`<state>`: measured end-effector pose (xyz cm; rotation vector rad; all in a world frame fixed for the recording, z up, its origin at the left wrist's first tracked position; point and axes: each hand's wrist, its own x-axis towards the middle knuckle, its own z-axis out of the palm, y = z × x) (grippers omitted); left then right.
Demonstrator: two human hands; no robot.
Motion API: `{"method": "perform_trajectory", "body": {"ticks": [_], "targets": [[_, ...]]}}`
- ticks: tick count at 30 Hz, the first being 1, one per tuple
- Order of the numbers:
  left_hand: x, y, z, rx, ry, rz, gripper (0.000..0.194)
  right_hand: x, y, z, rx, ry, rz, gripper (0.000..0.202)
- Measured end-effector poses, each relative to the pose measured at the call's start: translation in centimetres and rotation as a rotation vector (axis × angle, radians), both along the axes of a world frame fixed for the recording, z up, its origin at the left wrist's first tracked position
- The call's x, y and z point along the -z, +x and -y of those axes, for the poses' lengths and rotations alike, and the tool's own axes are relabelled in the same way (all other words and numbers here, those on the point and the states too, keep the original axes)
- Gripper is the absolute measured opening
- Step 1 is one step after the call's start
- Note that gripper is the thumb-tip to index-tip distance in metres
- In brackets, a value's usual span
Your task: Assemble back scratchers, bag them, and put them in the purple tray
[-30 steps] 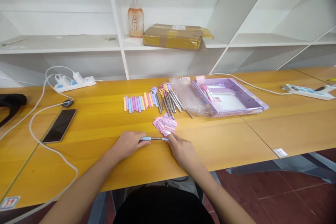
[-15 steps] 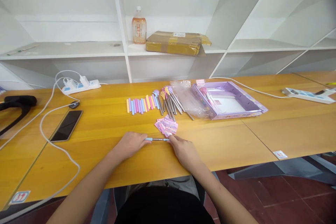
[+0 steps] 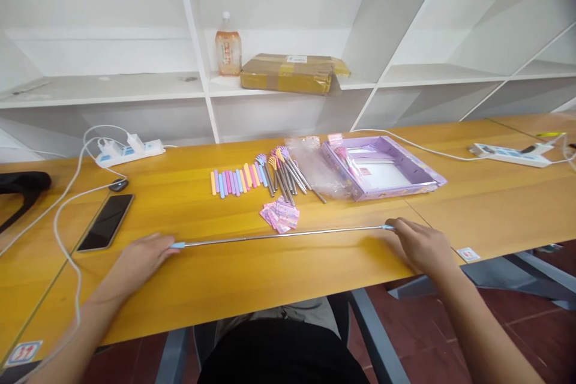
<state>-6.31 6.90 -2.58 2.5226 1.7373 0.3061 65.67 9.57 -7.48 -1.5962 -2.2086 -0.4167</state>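
Note:
A telescopic back scratcher (image 3: 279, 236) stretches out long and thin between my two hands, just above the table's front part. My left hand (image 3: 146, 257) is closed round its light blue handle end. At the other end, my right hand (image 3: 420, 246) grips the light blue head, mostly hidden by the fingers. Beyond the rod lie pink printed cards (image 3: 279, 215) in a loose fan. Behind them is a pile of back scratchers (image 3: 285, 174) with metal rods and coloured claw heads. Left of the pile, coloured handle sleeves (image 3: 234, 181) lie in a row.
A purple open box (image 3: 396, 187) stands right of a clear plastic bag (image 3: 310, 168). On the left are a phone (image 3: 107, 222), a white cable and a power strip (image 3: 130, 153); another power strip (image 3: 513, 155) is at right. Shelves at the back hold a bottle (image 3: 228, 51) and a taped carton (image 3: 290, 74).
My hands have moved far apart, left hand leftward and right hand rightward. The back scratcher's rod between them has been pulled out from short to long. The view has shifted slightly.

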Motion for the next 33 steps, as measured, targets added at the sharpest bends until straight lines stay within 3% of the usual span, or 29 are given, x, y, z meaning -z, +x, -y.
{"method": "perform_trajectory", "body": {"ticks": [4,8,16,21,24,30,33], "targets": [[0.9,1.4,0.1,-0.046,-0.018,-0.014,0.061,1.5,-0.8,-0.3,0.161,-0.209,-0.199,0.032],[0.7,1.9,-0.1,-0.074,-0.076,0.017,0.059,2.0,-2.1,-0.5,0.242,-0.283,-0.301,0.04],[0.3,1.5,0.0,-0.072,-0.041,0.051,0.056,1.7,-2.5,0.0,0.292,-0.308,-0.383,0.04],[-0.6,3.0,1.3,-0.147,-0.147,0.047,0.058,1.7,-2.9,0.1,0.356,-0.303,-0.443,0.038],[-0.8,3.7,2.3,-0.181,-0.095,0.091,0.061,2.0,-2.4,0.2,0.387,-0.287,-0.467,0.038],[-2.3,3.3,3.9,-0.14,-0.014,0.154,0.067,1.3,-1.7,0.5,0.304,-0.268,-0.456,0.032],[-2.8,6.5,4.7,-0.023,-0.071,0.158,0.06,-0.3,-5.9,1.4,0.154,-0.229,-0.437,0.026]]}}
